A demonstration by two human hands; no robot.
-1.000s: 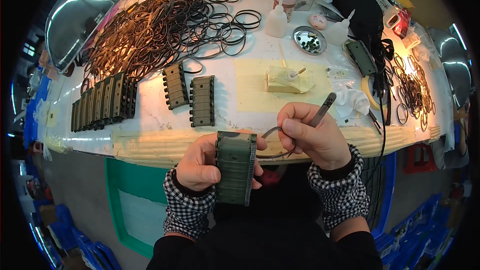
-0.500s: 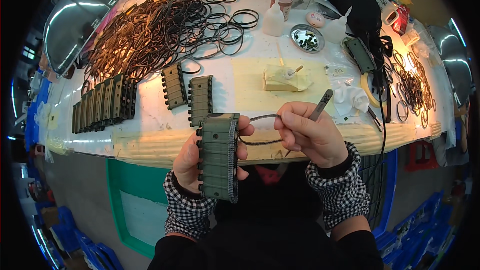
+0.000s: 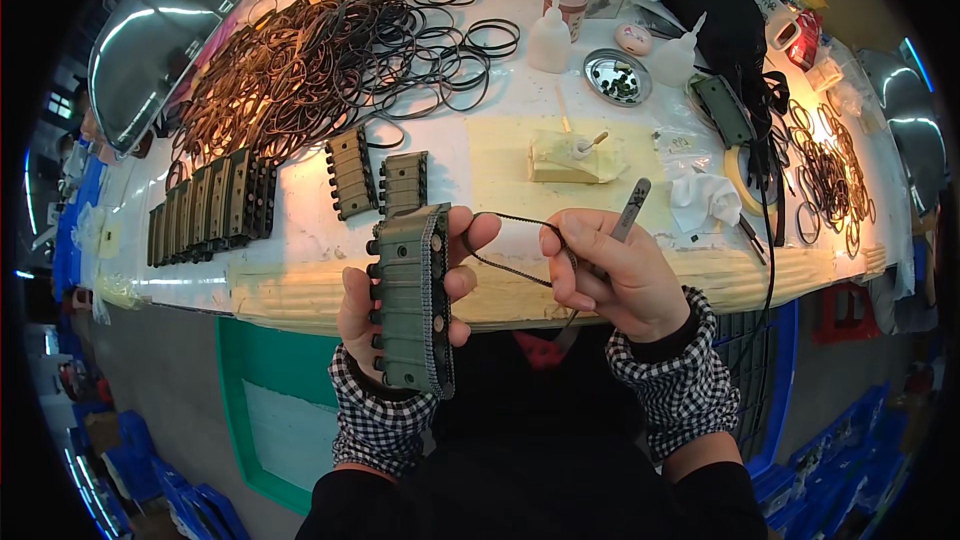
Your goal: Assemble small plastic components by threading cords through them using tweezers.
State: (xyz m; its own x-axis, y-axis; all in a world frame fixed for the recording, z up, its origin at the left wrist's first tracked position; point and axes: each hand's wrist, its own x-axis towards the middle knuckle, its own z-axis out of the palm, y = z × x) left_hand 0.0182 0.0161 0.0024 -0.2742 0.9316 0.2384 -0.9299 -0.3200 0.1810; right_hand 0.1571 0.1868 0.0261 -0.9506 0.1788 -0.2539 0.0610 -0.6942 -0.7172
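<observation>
My left hand point(image 3: 356, 325) is wrapped round a dark green toy tank chassis point(image 3: 405, 305), held upright above the table's front edge. Small wheels run down its right side, with a thin dark toothed track along that side. Between my hands stretches a thin black toothed loop point(image 3: 507, 268); its left end is by my left fingertips. My right hand point(image 3: 628, 278) pinches the loop's right end and also keeps a pair of dark tweezers point(image 3: 631, 210) in its grip, pointing up. Just beyond the held chassis, two similar green pieces point(image 3: 350, 175) lie on the table.
A row of green pieces point(image 3: 210, 208) stands at the left, before a big heap of black loops point(image 3: 290, 70). Ahead are a taped block point(image 3: 575, 162), a white squeeze bottle point(image 3: 549, 42) and a metal dish point(image 3: 617, 77) of small green bits. More loops point(image 3: 832, 180) lie right.
My left hand has moved slightly left and up and turned the chassis, so its wheeled side shows more. The loop between my hands has opened wider. The tweezers shifted slightly left.
</observation>
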